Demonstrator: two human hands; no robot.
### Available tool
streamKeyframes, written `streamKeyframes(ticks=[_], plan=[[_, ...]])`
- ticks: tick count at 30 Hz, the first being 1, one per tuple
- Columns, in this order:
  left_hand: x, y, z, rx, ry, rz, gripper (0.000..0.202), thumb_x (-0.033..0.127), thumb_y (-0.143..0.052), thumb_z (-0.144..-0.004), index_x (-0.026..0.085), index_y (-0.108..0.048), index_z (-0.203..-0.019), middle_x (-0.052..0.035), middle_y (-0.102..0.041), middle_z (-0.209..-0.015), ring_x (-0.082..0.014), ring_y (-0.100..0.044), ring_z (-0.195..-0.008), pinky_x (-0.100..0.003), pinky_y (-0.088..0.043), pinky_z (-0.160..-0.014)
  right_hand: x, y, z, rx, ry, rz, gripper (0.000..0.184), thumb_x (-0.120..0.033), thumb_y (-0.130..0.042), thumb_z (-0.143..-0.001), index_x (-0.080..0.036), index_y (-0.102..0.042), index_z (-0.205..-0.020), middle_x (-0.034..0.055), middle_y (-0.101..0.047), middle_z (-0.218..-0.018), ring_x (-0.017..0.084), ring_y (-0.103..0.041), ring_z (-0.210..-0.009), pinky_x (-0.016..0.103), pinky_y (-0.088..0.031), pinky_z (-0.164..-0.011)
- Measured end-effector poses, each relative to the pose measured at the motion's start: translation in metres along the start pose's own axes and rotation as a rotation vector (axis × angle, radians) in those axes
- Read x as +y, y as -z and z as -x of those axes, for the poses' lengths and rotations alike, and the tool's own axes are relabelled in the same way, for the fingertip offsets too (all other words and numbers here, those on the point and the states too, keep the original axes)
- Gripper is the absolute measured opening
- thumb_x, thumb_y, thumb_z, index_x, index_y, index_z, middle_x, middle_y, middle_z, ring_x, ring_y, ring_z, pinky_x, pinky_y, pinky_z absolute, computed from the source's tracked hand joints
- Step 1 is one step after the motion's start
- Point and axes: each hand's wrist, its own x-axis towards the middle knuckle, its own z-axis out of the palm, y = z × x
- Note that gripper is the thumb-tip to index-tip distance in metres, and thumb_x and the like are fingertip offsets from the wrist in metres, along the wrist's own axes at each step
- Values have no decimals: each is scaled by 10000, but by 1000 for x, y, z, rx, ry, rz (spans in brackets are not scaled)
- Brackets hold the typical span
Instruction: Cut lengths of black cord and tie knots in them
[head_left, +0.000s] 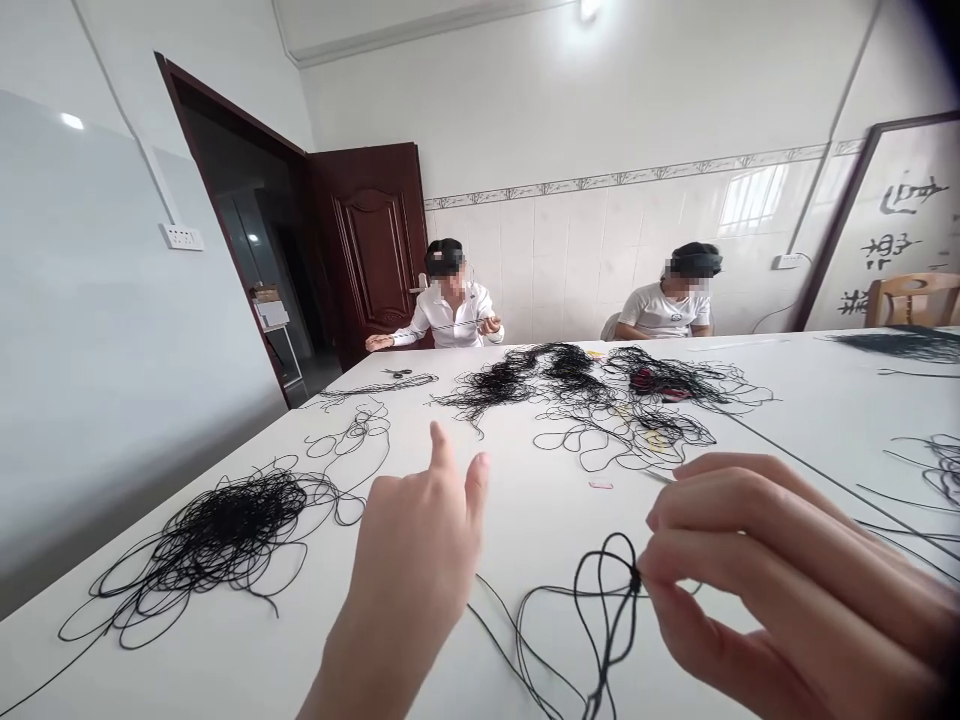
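Table: a long white table (525, 520).
People: a person in a white shirt (450, 325) and a person in a pale T-shirt (664, 310) sit across it.
Piles: black cord tangles (225, 525) lie on top.
Left hand: the left hand (409, 570) is open, holding nothing.
Right hand: the right hand (787, 585) is closed, pinching the knot.
Loop: a black cord loop (616, 610) hangs from that knot, near the table's front.
Scissors: scissors (397, 373) lie far off.

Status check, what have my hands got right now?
Right hand pinching knotted black cord. Left hand empty, fingers raised over white table. Tangled black cord heap beyond left hand.
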Motion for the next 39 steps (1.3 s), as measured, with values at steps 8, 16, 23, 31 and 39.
streamKeyframes(ticks=[8,16,23,31,39], plan=[[10,-2,36,88,-549,567,142,258,-528,-946,237,-624,-843,44,-673,-729,-139,-634,-675,-247,-505,-622,5,-5,1,25,-17,-4,119,-114,-656,-826,-212,-597,-857,58,-588,-798,211,-580,-717,376,-508,-643],[20,-7,36,268,-575,596,88,165,-559,-908,237,-557,-958,32,-640,-871,-113,-627,-759,-223,-517,-672,-5,8,-7,-81,-93,-41,126,-25,-568,-905,-148,-572,-930,47,-552,-828,157,-535,-753,335,-441,-689],[19,-9,35,319,-610,502,94,149,-562,-888,210,-634,-886,-25,-604,-948,-122,-621,-805,-223,-525,-681,-6,9,-10,-70,-92,-47,138,7,-550,-914,-131,-552,-900,42,-550,-819,143,-496,-759,324,-428,-694],[21,-7,30,186,-596,696,150,102,-561,-852,241,-586,-804,15,-576,-807,-109,-529,-682,-197,-481,-572,-6,9,-12,-37,-84,-62,152,10,-540,-901,-142,-537,-895,20,-532,-794,133,-488,-739,312,-443,-663],[24,-7,21,-36,-474,991,144,164,-511,-821,234,-548,-701,2,-541,-714,-140,-483,-635,-239,-434,-508,1,1,-20,38,-70,-130,211,29,-487,-867,-181,-482,-883,22,-516,-793,124,-499,-716,282,-504,-646]])
